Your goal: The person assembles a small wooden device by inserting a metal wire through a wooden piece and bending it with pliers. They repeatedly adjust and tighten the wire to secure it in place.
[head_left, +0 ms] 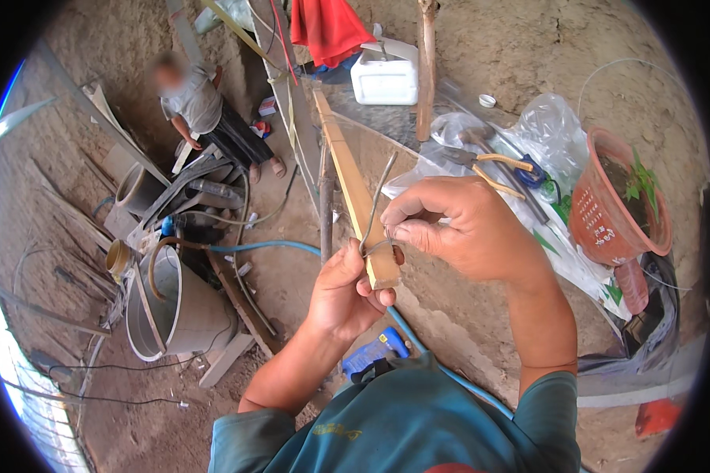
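My left hand [338, 298] is closed around the near end of a long, pale wooden strip [344, 167], which points away from me and up to the left. A bent metal wire [377, 193] runs along the strip and loops around it close to that end. From the right, my right hand [469, 229] pinches a thin part of the wire between thumb and fingertips, just above the wood. Part of the loop is hidden behind my fingers. Pliers [489, 169] with orange-yellow handles lie beyond my right hand on plastic sheeting.
A reddish plant pot [596, 209] stands at the right, beside clear plastic bags [556, 126]. At the left is a large grey bucket [193, 303]; a blue hose [280, 246] crosses the dirt floor. A white jug [385, 75] and wooden post [426, 71] stand ahead. Another person [197, 106] stands far left.
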`<state>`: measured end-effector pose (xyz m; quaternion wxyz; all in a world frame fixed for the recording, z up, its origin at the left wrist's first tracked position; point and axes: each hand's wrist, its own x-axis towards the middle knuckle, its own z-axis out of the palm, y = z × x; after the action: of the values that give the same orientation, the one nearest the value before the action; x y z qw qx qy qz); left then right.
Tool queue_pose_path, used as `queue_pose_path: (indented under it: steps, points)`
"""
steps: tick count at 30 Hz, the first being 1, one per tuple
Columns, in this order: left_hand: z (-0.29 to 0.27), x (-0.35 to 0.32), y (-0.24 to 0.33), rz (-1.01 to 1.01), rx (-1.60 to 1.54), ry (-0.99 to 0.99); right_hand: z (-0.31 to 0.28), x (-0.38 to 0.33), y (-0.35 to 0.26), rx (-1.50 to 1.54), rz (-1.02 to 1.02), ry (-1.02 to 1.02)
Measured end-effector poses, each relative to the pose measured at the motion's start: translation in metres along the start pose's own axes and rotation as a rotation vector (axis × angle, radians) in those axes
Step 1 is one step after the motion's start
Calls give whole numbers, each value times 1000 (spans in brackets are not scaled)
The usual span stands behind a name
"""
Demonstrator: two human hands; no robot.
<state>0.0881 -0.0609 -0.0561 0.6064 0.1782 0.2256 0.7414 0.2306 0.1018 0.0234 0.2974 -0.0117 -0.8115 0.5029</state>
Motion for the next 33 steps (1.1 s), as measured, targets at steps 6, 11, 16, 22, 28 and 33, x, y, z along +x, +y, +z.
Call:
queue_pose_path:
  steps: [6, 11, 16, 22, 28, 33]
  points:
    - [-8, 1, 2, -36, -88, -9, -3, -1, 9, -135, -131, -24]
    - [-5, 0, -2, -1, -50, 39, 13, -12, 16, -216, -113, 60]
    - [-11, 4, -5, 20, -7, -39, 22, -31, 9, -302, -103, 152]
    - [6, 2, -3, 55, 102, 48, 21, -35, 8, -348, -115, 143]
    - [-1, -1, 3, 92, 81, 70, 27, -42, 3, -331, -195, 150]
    - [13, -2, 17, 48, 203, 113, 41, -44, -10, -417, -197, 210]
